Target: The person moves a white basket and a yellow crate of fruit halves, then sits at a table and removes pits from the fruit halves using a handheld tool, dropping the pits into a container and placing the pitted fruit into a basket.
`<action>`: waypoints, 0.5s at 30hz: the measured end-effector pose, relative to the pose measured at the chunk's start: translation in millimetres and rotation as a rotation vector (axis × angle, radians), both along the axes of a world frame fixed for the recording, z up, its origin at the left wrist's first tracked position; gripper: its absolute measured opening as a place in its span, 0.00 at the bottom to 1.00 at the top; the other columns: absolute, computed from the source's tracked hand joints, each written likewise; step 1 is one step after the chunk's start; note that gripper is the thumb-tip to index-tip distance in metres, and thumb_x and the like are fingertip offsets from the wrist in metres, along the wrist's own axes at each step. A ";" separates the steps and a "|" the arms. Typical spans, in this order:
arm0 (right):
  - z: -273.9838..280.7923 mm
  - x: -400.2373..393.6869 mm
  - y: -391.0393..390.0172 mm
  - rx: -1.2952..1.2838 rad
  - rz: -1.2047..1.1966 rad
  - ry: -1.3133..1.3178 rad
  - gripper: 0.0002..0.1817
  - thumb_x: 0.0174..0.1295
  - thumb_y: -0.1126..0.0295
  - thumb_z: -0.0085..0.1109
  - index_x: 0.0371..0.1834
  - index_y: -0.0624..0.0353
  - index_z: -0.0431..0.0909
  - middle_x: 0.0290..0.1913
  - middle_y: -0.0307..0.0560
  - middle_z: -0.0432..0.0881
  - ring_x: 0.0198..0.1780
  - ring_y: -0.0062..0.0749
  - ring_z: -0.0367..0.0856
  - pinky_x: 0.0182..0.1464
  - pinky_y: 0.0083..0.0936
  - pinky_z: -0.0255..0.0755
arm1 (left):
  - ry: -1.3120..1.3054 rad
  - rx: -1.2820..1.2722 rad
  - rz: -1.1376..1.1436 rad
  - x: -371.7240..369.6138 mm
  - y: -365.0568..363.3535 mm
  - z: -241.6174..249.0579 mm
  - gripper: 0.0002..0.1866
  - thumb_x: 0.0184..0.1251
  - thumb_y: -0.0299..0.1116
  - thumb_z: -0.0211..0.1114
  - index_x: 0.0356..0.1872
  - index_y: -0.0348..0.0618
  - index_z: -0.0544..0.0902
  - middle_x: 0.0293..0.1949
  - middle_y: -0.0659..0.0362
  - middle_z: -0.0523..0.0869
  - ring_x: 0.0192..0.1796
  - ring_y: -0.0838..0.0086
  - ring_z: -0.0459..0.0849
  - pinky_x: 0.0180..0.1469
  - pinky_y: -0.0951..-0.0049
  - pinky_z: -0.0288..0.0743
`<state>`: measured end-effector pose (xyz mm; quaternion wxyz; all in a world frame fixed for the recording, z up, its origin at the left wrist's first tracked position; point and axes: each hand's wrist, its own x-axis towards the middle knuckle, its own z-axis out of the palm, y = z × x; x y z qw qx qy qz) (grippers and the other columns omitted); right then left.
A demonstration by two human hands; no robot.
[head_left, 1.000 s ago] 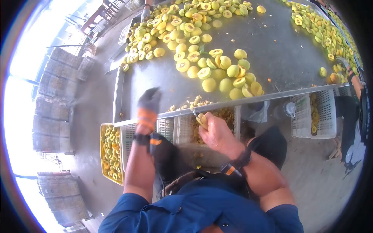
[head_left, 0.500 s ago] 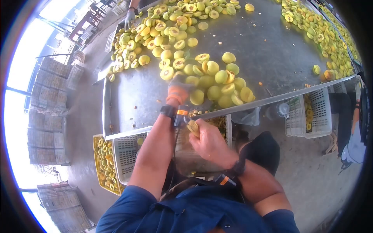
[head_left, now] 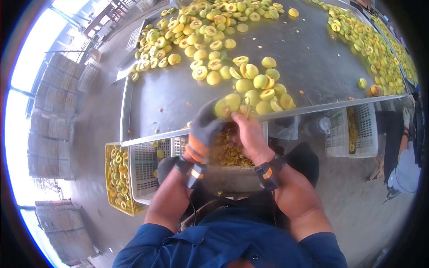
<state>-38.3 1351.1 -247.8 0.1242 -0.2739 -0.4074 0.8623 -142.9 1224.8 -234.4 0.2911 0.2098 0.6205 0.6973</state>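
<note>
1. Left hand [head_left: 204, 127], in a dark glove with an orange cuff, wrapped around a yellow fruit [head_left: 222, 108] at the near edge of the metal table [head_left: 170, 102].
2. Right hand [head_left: 248, 134], bare, fingers curled tight right against that fruit; whatever sits inside the fist too hidden to tell.
3. Directly beneath both hands, a crate of pits and scraps [head_left: 228, 154].
4. Just beyond the fruit, near the same edge, a cluster of halved fruit [head_left: 261, 87].
5. At the near left corner, below the table, a yellow crate of halves [head_left: 117, 176].
</note>
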 end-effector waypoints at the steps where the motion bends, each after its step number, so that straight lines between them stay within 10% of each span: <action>1: 0.9 -1.5 -5.1 -0.113 0.036 -0.017 0.14 0.77 0.62 0.62 0.54 0.61 0.84 0.35 0.37 0.83 0.27 0.17 0.79 0.29 0.18 0.71 | -0.025 0.074 0.050 7.7 -1.2 -4.0 0.33 0.72 0.21 0.68 0.79 0.38 0.75 0.61 0.53 0.89 0.55 0.75 0.87 0.53 0.73 0.85; 4: 9.0 -5.1 -17.6 0.060 0.162 -0.169 0.13 0.77 0.62 0.60 0.48 0.62 0.83 0.32 0.44 0.84 0.26 0.29 0.79 0.30 0.30 0.73 | 0.029 -0.001 0.141 1.6 -16.0 -5.6 0.32 0.70 0.21 0.67 0.76 0.36 0.78 0.61 0.52 0.90 0.57 0.73 0.88 0.58 0.72 0.84; 7: -1.6 -1.4 -21.5 0.966 0.111 -0.037 0.20 0.75 0.61 0.62 0.57 0.68 0.79 0.40 0.65 0.89 0.36 0.62 0.88 0.41 0.45 0.81 | 0.088 -0.072 0.180 -11.0 -29.3 -4.4 0.30 0.69 0.21 0.67 0.74 0.34 0.80 0.61 0.52 0.90 0.58 0.73 0.88 0.60 0.71 0.84; 15: 13.5 0.3 -25.9 1.073 0.337 -0.180 0.18 0.69 0.68 0.64 0.55 0.70 0.77 0.42 0.75 0.87 0.49 0.77 0.85 0.53 0.59 0.78 | 0.207 -0.143 0.100 -20.5 -40.9 -6.5 0.27 0.66 0.21 0.68 0.69 0.36 0.85 0.59 0.53 0.90 0.58 0.70 0.89 0.62 0.69 0.83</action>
